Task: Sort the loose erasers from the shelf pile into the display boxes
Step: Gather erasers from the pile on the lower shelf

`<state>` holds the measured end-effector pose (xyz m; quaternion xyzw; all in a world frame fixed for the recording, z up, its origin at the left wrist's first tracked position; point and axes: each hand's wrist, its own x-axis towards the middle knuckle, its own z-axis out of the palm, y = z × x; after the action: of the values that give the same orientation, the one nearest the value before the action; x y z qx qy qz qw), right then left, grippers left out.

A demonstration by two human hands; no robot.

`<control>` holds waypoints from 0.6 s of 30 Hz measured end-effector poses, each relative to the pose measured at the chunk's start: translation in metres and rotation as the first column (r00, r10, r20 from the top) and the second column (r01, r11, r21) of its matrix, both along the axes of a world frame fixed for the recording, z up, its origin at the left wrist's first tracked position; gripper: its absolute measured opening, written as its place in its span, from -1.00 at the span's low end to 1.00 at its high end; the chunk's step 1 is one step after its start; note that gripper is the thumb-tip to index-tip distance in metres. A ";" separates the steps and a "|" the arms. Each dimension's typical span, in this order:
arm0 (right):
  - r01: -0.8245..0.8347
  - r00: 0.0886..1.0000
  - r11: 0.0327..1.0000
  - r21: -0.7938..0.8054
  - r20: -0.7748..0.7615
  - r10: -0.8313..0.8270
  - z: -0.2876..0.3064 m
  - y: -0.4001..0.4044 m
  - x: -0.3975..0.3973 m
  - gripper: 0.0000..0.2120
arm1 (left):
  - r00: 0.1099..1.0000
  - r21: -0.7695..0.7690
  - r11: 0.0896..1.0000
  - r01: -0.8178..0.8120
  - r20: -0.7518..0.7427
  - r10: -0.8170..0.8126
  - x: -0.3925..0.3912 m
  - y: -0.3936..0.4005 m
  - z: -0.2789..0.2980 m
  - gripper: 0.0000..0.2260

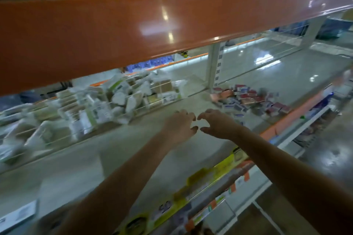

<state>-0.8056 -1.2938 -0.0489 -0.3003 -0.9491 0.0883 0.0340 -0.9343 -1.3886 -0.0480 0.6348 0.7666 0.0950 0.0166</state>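
Note:
A loose pile of small red, blue and white erasers point(250, 101) lies on the shelf at the right, behind the upright post. My left hand point(180, 125) and my right hand point(217, 124) reach side by side over the bare shelf surface point(133, 149), fingers loosely curled and holding nothing, fingertips nearly touching. Both hands are a short way in front and left of the pile. No display box can be told apart in this blurred view.
An orange shelf beam point(133, 30) crosses overhead. Clear acrylic dividers hold white and green packaged goods point(114, 97) at the left. A white upright post point(214, 68) stands behind. Yellow price labels point(206, 177) line the shelf's front edge.

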 end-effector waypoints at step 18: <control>0.189 0.972 0.977 -0.094 -0.126 -0.200 -0.031 0.188 0.099 -0.82 | 0.992 0.057 0.990 -0.127 0.027 0.126 0.023 0.195 -0.042 -0.62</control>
<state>-0.7063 -1.1060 -0.0799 -0.3864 -0.9062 0.1434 0.0940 -0.9117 -1.1940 -0.0899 0.5841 0.8019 0.1256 0.0011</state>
